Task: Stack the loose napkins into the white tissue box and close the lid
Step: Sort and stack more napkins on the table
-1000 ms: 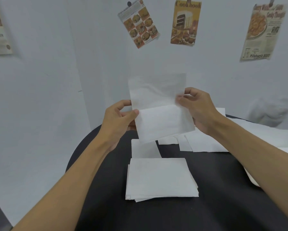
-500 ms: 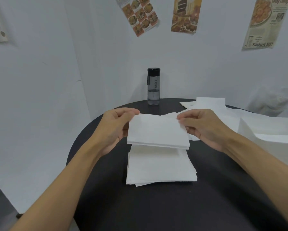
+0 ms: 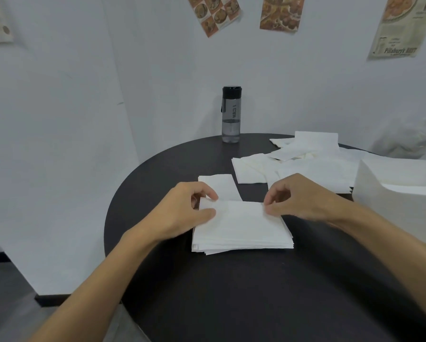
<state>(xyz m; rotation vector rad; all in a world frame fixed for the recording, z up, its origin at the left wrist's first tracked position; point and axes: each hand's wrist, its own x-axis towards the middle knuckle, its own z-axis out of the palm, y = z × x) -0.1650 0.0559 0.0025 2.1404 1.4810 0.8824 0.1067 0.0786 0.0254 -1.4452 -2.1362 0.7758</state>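
Note:
A neat stack of folded white napkins (image 3: pixel 241 230) lies on the round black table (image 3: pixel 231 292) in front of me. The top napkin rests on the stack. My left hand (image 3: pixel 184 211) pinches its far left corner between thumb and fingers. My right hand (image 3: pixel 300 196) pinches its far right corner. One single napkin (image 3: pixel 219 186) lies just behind the stack. Loose napkins (image 3: pixel 303 164) are scattered at the back right. The white tissue box (image 3: pixel 399 193) stands at the right edge, partly cut off by the frame.
A clear water bottle (image 3: pixel 231 114) with a black cap stands at the table's far edge by the wall. Posters hang on the white wall. A crumpled white bag (image 3: pixel 404 141) sits behind the box.
Both hands have lowered the folded napkin from chest height down onto the stack. The view has tilted downward and the bottle has come into sight.

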